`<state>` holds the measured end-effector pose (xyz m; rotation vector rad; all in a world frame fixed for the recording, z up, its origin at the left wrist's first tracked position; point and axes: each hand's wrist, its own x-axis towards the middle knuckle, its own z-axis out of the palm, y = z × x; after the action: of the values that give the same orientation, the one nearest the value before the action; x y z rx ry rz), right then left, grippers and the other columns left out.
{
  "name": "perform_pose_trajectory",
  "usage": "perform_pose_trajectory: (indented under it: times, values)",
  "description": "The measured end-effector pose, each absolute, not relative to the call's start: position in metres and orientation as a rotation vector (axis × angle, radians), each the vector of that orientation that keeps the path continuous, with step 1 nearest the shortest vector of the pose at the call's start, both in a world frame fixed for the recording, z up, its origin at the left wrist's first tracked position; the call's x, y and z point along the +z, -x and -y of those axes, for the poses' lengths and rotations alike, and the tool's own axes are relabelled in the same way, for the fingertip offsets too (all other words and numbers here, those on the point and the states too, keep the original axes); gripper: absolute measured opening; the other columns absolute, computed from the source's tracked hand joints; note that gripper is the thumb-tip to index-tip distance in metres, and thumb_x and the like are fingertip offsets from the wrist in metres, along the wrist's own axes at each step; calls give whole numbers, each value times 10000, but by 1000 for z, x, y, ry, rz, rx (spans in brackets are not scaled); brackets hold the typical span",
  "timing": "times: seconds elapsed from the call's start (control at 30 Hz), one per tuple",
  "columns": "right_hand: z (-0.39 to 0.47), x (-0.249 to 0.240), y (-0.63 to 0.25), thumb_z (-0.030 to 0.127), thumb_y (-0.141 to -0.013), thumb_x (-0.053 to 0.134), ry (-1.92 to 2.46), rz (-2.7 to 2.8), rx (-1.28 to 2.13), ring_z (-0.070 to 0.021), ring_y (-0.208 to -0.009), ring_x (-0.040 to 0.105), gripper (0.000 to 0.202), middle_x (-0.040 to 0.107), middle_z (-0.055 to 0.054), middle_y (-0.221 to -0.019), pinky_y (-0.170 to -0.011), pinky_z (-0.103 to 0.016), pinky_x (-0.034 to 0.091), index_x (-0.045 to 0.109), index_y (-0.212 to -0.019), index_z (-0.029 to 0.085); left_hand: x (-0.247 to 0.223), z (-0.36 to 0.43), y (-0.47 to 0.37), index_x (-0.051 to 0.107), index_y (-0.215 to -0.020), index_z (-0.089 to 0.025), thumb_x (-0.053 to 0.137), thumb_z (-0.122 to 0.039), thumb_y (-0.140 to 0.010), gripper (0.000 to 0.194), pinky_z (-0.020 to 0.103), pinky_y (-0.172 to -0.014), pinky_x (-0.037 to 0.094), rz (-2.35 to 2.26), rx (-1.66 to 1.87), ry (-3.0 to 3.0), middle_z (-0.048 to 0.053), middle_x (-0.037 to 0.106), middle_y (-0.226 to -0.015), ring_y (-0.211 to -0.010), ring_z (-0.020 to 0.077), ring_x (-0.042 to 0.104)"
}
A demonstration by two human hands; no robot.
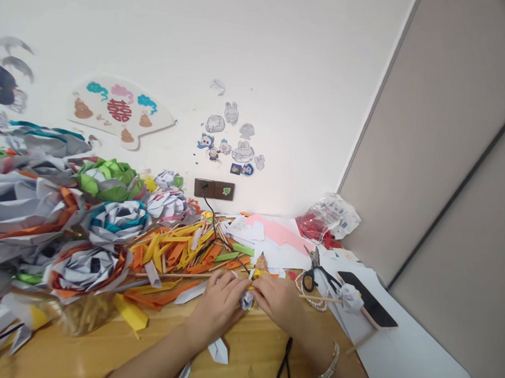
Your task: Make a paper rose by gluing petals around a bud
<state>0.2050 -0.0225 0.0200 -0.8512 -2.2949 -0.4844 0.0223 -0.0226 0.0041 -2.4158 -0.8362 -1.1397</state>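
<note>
The paper flower is just above the worktop, between the person's two hands. The left hand and right hand meet there, each grip closed on it with fingers curled inward; the undersides are hidden. A black loop lies nearer the person. To the right are scissors, beads, a phone and a white bud on a stick. Yellow and orange strips spread to the left, beside heaped large flowers.
</note>
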Motion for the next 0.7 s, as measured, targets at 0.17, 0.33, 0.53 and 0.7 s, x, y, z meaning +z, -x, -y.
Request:
perform_pose_trajectory:
  times: [0.17,0.33,0.53,0.7]
  values:
    - [23,17,-204,290,-932,402,889,2182,-520,-168,-648,609,199,650,-50,-767,-566,-270,424,559,-929,167,4,22,-22,501,-1107,-156,625,-121,-663,462,367,-838,339,831,-1142,2406,66,676,-934,-854,215,546]
    - [24,17,-204,239,-934,395,862,2211,-575,-151,-577,570,209,611,-22,-665,-523,-266,382,553,-809,180,5,24,-22,508,-1099,-171,600,-138,-702,409,371,-837,346,856,-1128,2385,67,677,-938,-860,216,551]
    - [23,15,-204,224,-949,367,813,2226,-666,-142,-576,565,233,597,-14,-637,-524,-261,367,541,-801,178,5,24,-23,511,-1109,-170,594,-158,-726,392,370,-837,348,869,-1126,2397,73,677,-937,-858,215,552]
    - [21,14,-204,207,-952,356,809,2239,-670,-137,-553,543,254,578,-2,-608,-505,-262,336,527,-766,180,4,24,-23,514,-1104,-156,608,-140,-720,396,373,-844,339,885,-1131,2402,68,678,-926,-859,217,544]
